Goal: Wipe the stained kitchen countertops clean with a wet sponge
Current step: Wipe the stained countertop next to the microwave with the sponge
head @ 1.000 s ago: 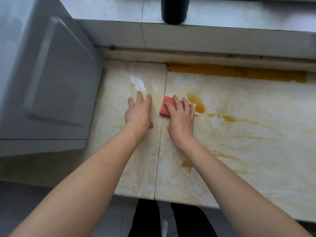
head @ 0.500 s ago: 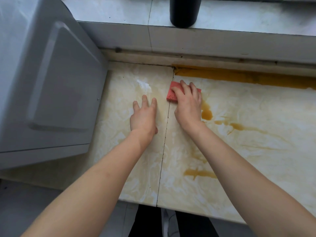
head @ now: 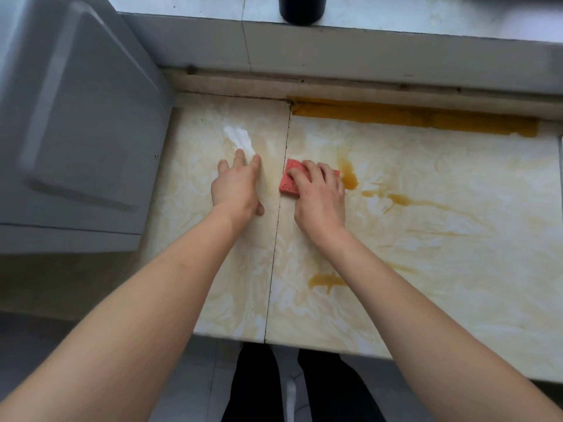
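Observation:
A pink sponge (head: pixel 288 185) lies on the cream marble countertop (head: pixel 441 239), just right of the seam (head: pixel 274 239). My right hand (head: pixel 320 196) covers most of it, fingers bent over its top and pressing it down. My left hand (head: pixel 236 187) rests flat on the counter left of the seam, fingers straight. An orange-brown stain (head: pixel 348 178) sits right beside the sponge, and a streak (head: pixel 402 199) runs on to the right. Another blot (head: pixel 327 280) lies nearer me by my right forearm. A thick orange band (head: pixel 411 117) runs along the back edge.
A grey appliance (head: pixel 76 117) stands on the counter at the left, close to my left hand. Behind the counter rises a grey ledge (head: pixel 396 47) with a black cup (head: pixel 301 9) on it. The counter's front edge is just before my legs.
My right hand pushed the sponge away toward the back edge, then drew it back toward me. The left hand has stayed flat in the same spot.

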`<state>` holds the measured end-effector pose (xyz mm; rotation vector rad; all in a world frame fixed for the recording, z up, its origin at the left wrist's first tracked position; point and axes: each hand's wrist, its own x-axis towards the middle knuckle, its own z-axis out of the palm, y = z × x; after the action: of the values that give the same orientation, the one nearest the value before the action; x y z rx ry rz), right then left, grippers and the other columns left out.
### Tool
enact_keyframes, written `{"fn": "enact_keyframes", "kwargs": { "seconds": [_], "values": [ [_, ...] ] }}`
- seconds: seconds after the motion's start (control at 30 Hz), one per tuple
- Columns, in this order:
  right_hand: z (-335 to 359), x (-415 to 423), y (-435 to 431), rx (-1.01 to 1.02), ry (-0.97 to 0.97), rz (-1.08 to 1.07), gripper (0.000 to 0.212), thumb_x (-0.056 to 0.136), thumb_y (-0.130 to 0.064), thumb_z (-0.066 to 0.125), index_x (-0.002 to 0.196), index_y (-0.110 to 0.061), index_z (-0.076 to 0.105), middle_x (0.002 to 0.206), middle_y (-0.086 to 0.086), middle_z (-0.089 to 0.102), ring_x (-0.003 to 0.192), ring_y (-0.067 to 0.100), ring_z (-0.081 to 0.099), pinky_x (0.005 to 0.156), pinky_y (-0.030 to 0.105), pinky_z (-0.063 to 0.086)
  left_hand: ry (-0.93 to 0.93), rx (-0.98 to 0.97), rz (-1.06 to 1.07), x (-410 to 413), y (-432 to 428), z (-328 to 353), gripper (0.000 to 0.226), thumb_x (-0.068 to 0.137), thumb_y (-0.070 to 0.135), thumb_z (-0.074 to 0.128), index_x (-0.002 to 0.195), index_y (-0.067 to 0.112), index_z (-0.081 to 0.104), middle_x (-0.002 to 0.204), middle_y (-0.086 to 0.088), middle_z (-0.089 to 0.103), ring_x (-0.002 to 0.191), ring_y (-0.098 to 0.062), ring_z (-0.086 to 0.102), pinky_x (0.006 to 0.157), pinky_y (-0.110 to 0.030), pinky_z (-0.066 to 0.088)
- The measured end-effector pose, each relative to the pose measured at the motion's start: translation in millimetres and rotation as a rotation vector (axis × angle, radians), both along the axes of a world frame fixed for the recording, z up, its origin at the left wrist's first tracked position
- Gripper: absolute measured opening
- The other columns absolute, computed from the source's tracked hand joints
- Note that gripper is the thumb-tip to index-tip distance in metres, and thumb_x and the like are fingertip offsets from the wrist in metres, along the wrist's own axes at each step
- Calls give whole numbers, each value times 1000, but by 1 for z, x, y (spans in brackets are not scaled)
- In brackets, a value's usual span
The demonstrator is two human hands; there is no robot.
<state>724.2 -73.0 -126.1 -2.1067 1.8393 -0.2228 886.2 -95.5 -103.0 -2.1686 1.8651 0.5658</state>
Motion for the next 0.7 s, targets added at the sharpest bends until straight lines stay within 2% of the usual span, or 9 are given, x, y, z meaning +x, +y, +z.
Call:
{"fn": "enact_keyframes", "kwargs": {
  "seconds": [0.1, 0.17, 0.23, 0.33, 0.4, 0.57, 0.7],
  "values": [
    [0, -5, 28, 11, 18, 6, 63, 74, -4, 58, 132, -29, 56, 147, 1, 46, 136, 30, 37, 116, 48, 28, 143, -127, 110, 3, 17, -6, 78, 61, 10, 86, 130, 22, 51, 155, -4, 29, 136, -31, 31, 81, -40, 45],
    [-1, -7, 45, 25, 25, 12, 63, 74, -4, 57, 131, -29, 55, 146, 0, 45, 136, 30, 37, 115, 48, 28, 205, -180, 165, 6, 29, -8, 59, 68, 14, 84, 122, 14, 58, 150, -7, 37, 137, -29, 32, 91, -38, 43],
    [0, -10, 63, 32, 36, 18, 62, 74, -4, 57, 131, -30, 55, 145, -1, 45, 135, 29, 38, 113, 48, 30, 196, -168, 157, 4, 39, -6, 49, 76, 19, 82, 119, 10, 61, 139, -9, 46, 130, -31, 38, 91, -38, 44],
    [1, -13, 85, 43, 49, 22, 62, 74, -6, 58, 131, -31, 55, 145, -2, 46, 133, 29, 39, 112, 48, 32, 157, -132, 138, -4, 52, 0, 38, 83, 18, 75, 118, 12, 62, 131, -10, 49, 122, -34, 43, 86, -40, 47],
    [2, -14, 98, 61, 51, 23, 61, 75, -6, 58, 132, -31, 55, 146, -2, 45, 134, 29, 38, 113, 50, 31, 159, -120, 92, -9, 68, -1, 38, 84, 17, 73, 120, 13, 61, 130, -8, 49, 122, -33, 43, 85, -41, 48],
    [5, -16, 127, 64, 46, 20, 60, 76, -5, 60, 130, -31, 57, 145, 0, 47, 132, 31, 40, 112, 51, 32, 193, -87, 0, -10, 105, -5, 50, 79, 21, 77, 125, 14, 58, 130, -7, 45, 127, -30, 38, 92, -41, 47],
    [9, -20, 145, 77, 46, 33, 59, 78, -6, 60, 131, -31, 57, 145, -1, 47, 132, 30, 39, 111, 49, 33, 191, -42, -62, -11, 122, -2, 61, 77, 22, 80, 131, 14, 54, 138, -9, 41, 132, -31, 35, 98, -44, 47]
  ]
}}
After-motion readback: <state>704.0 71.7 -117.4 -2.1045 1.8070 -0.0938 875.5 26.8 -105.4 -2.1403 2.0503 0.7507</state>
